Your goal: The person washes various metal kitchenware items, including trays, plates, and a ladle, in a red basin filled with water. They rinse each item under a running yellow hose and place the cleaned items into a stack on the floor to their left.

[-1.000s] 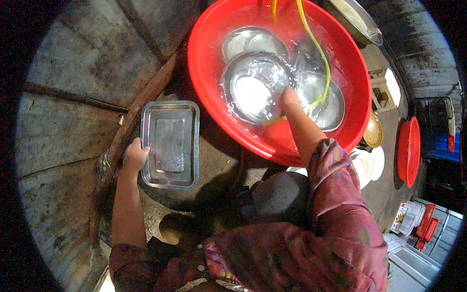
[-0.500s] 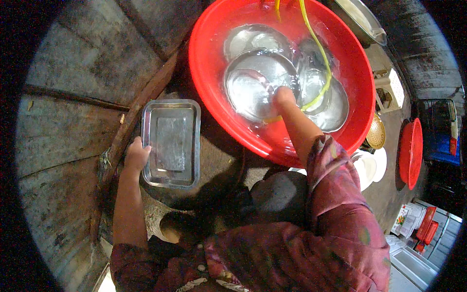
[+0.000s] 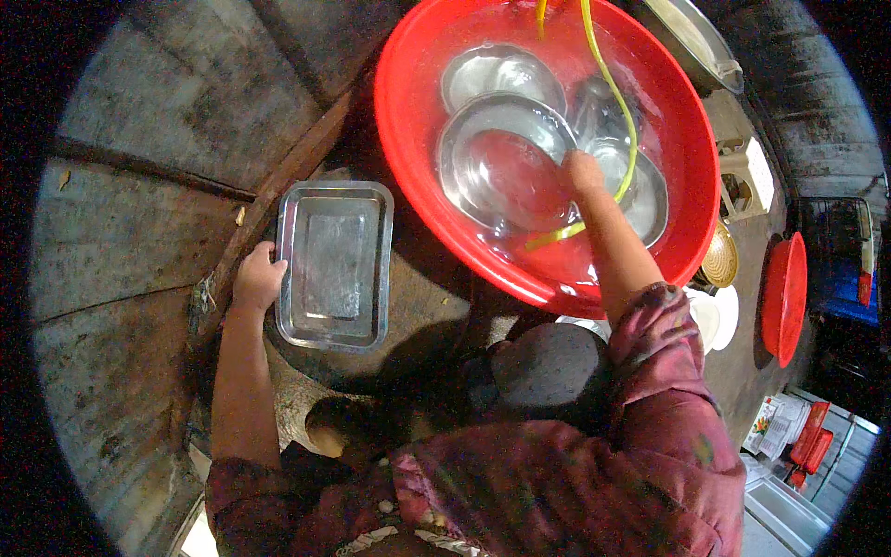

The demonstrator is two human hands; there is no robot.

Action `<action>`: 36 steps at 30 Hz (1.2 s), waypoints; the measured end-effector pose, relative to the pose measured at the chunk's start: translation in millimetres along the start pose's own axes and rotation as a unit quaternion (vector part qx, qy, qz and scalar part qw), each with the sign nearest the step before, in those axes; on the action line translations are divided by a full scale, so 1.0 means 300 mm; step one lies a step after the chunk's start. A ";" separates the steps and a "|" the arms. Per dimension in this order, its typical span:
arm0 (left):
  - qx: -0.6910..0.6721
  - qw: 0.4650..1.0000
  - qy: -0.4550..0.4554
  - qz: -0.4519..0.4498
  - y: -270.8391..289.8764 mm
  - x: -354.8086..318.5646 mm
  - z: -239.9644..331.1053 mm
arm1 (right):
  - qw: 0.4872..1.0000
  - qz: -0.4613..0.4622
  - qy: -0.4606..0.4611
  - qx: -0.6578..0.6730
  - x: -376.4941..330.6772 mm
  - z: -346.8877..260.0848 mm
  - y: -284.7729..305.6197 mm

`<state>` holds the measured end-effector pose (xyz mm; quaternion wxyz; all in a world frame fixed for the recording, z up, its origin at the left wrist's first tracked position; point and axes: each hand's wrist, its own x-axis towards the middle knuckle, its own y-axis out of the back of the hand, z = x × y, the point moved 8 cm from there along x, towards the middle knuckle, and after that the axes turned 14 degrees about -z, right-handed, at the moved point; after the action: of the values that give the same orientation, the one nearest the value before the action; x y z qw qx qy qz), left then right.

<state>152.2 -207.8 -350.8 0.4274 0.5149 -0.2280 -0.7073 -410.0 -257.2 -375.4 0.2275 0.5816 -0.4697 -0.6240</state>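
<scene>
My left hand (image 3: 258, 277) is closed on the left rim of a rectangular metal tray (image 3: 336, 265), thumb over the edge, beside the tub. In the large red tub (image 3: 408, 176), filled with water, my right hand (image 3: 582, 174) grips the right rim of a round metal plate (image 3: 506, 162); its fingertips are partly hidden behind the rim. Another round metal plate (image 3: 501, 79) lies behind that one, and more metal dishes (image 3: 640, 200) sit under water to the right. A yellow hose (image 3: 624, 111) hangs into the tub and passes by my right wrist.
Dark stained panels (image 3: 130, 232) rise on the left. Right of the tub are white bowls (image 3: 719, 316), a woven-looking golden basket (image 3: 719, 255), a beige plastic stool (image 3: 750, 181) and a smaller red basin (image 3: 786, 297). A big metal pan (image 3: 691, 42) stands at the far right.
My right hand has moved from low over the round plate to its right rim. The plate now shows more clearly at the water surface. My left hand keeps its hold on the tray.
</scene>
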 end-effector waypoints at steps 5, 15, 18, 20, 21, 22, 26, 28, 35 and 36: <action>-0.067 0.996 0.051 -0.042 0.040 -0.006 0.087 | 0.998 0.050 0.014 -0.044 -0.146 -0.076 0.174; 0.022 0.995 0.069 -0.068 -0.060 0.046 -0.031 | 0.995 0.095 0.018 0.004 0.020 0.116 0.017; 0.009 0.997 0.048 -0.066 -0.082 0.049 -0.059 | 0.997 0.041 -0.041 0.053 0.058 0.148 -0.049; -0.022 0.996 0.049 -0.072 -0.098 0.067 -0.043 | 0.997 0.052 -0.045 0.037 0.093 0.202 -0.074; -0.053 0.995 0.049 -0.074 -0.103 0.053 -0.070 | 0.996 0.036 -0.064 0.055 0.091 0.192 -0.088; -0.083 0.993 0.048 -0.075 -0.115 0.044 -0.100 | 0.994 0.020 -0.084 0.073 0.078 0.189 -0.104; -0.134 0.988 0.038 -0.072 -0.120 0.021 -0.061 | 0.994 0.007 -0.099 0.053 0.075 0.272 -0.112; -0.157 0.984 0.024 -0.085 -0.128 0.015 -0.096 | 0.995 0.031 -0.075 0.051 0.045 0.242 -0.081; -0.208 0.968 0.053 -0.133 -0.134 -0.027 -0.127 | 0.986 0.164 -0.006 0.030 -0.220 0.025 0.305; -0.227 0.962 0.053 -0.142 -0.143 -0.017 -0.115 | 0.982 0.186 0.019 0.032 -0.237 0.047 0.345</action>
<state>168.6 -176.7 -393.5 0.4396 0.4681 0.0371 -0.7657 -434.9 -240.7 -252.7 0.3301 0.5025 -0.5851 -0.5442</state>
